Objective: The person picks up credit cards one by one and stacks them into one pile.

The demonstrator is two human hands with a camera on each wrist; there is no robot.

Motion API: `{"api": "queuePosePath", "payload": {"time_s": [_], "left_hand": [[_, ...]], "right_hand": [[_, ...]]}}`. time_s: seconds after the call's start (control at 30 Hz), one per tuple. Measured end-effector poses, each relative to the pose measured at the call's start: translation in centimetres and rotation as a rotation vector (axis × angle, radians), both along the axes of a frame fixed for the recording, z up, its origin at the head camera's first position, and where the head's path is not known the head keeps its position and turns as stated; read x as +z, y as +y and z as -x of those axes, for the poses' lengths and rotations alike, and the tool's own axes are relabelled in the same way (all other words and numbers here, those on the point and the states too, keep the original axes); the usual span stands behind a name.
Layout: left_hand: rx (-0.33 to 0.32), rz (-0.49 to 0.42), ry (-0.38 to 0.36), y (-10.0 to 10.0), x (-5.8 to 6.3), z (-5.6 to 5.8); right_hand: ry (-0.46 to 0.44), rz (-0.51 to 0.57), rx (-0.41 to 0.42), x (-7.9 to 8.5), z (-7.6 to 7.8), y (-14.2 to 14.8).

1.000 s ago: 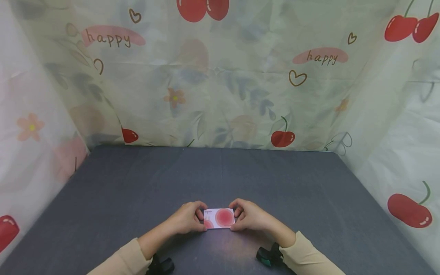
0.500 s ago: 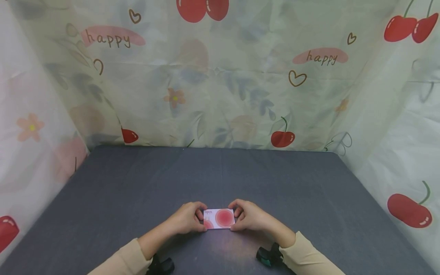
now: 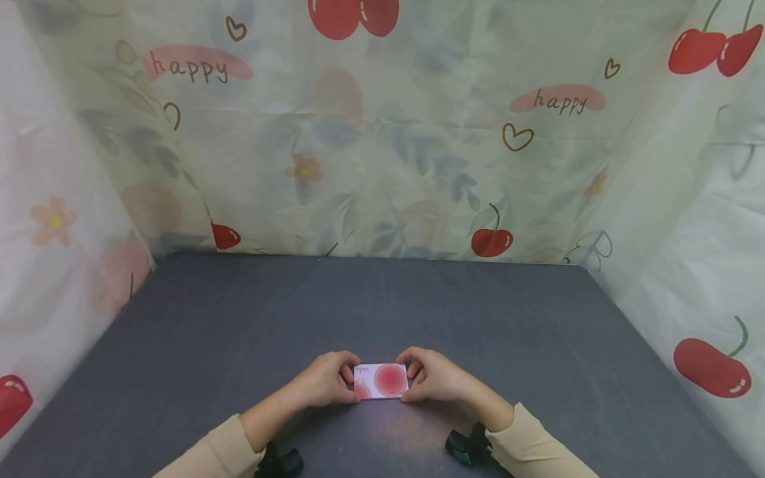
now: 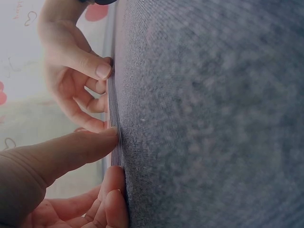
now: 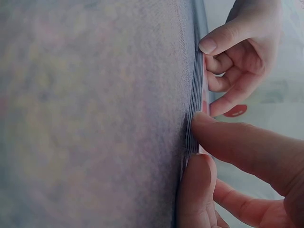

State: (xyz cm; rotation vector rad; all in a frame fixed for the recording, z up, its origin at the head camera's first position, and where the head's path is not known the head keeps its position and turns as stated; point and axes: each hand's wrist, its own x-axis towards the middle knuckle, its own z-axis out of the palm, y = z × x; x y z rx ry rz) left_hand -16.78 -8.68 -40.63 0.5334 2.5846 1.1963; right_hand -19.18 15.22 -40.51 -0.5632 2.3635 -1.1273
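A small stack of white cards (image 3: 380,381) with pink circles printed on the top one lies flat on the dark grey table, near its front middle. Both wrist views show its edge as several thin layers, the stacked cards (image 4: 114,107) evenly lined up. My left hand (image 3: 327,378) grips the left end, thumb at the near corner and fingers curled at the far side. At the right end, my right hand (image 3: 436,377) holds the stack the same way. The underside of the cards is hidden.
The dark grey cloth-covered table (image 3: 382,305) spreads out around the hands. Patterned curtains (image 3: 382,166) with cherries and flowers enclose it at the back and both sides. Black devices (image 3: 469,443) sit at the wrists below the beige sleeves (image 3: 540,438).
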Motion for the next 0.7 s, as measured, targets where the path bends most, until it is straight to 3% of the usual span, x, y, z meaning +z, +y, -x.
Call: {"api": "queuePosePath", "payload": {"time_s": [0.7], "left_hand": [[-0.004, -0.005, -0.041, -0.1, 0.21, -0.01]], "right_hand": [[-0.012, 0.017, 0.005, 0.11, -0.07, 0.07]]}}
